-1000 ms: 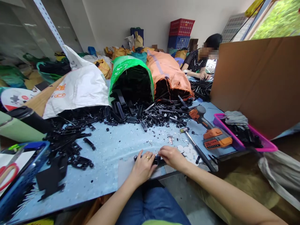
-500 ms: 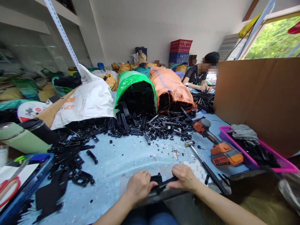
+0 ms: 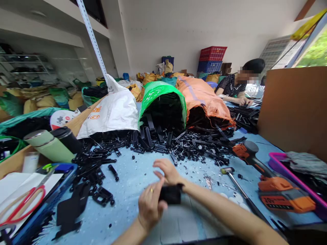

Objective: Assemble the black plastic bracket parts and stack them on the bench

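Observation:
My left hand (image 3: pixel 150 204), with a ring on one finger, is closed round the left end of a black part (image 3: pixel 170 195) held low over the blue table. Just beyond it, my right hand (image 3: pixel 167 172) reaches across with its fingers apart, and nothing shows between them. The right forearm passes behind the black part's right end. Past both hands lies a heap of small black pieces and screws (image 3: pixel 189 143), spilling from a green sack (image 3: pixel 163 89) and an orange sack (image 3: pixel 204 97).
An orange cordless tool (image 3: pixel 283 194) and a hammer (image 3: pixel 237 185) lie on the right, beside a pink tray (image 3: pixel 301 180). Scissors (image 3: pixel 28 204) rest in a blue basket (image 3: pixel 62 187) at left. Another person (image 3: pixel 233 85) works behind a cardboard panel (image 3: pixel 293 109).
My right hand has let go of the black part and moved forward and left. My left hand has lifted the part. The view has swung left.

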`<state>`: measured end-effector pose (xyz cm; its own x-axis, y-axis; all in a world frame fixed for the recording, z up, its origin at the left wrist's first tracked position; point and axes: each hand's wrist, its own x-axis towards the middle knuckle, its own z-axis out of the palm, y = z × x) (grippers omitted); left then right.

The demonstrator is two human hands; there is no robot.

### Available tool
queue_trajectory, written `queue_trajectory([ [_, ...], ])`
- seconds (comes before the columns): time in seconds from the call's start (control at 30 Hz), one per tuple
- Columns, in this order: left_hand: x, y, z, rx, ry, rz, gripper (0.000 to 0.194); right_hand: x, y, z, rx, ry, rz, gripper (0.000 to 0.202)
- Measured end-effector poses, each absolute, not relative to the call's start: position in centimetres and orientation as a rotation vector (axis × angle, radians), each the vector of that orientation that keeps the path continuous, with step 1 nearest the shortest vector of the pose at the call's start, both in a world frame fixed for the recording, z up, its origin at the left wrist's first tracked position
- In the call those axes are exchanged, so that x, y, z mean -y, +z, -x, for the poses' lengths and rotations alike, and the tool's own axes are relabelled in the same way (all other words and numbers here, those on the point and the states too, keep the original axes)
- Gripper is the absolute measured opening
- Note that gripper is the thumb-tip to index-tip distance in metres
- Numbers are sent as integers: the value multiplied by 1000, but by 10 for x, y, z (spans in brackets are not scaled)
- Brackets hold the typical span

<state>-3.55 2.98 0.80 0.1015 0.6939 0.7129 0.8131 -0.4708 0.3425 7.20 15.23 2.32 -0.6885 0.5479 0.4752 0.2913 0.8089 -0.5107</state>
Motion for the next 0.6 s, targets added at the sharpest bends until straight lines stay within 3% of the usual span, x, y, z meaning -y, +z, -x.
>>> queue_trajectory([
  [0.1, -85, -11, 54, 1742, -771, 2183, 66, -242, 46, -73, 2854, -83, 972, 30],
  [0.27, -138, -8, 77, 2024, -509, 2001, 42, -316, 54, -72, 3005, -153, 959, 22],
  [0.4, -139, 10, 146, 2600, -279, 1386, 35, -311, 67, -78, 2906, -194, 947, 23],
  [0.5, -128, 15, 191, 2727, -230, 1221, 30, -264, 74, -98, 2611, 62, 879, 30],
  [0.6, -119, 8, 203, 2720, -263, 1274, 29, -190, 55, -133, 2341, 592, 671, 20],
])
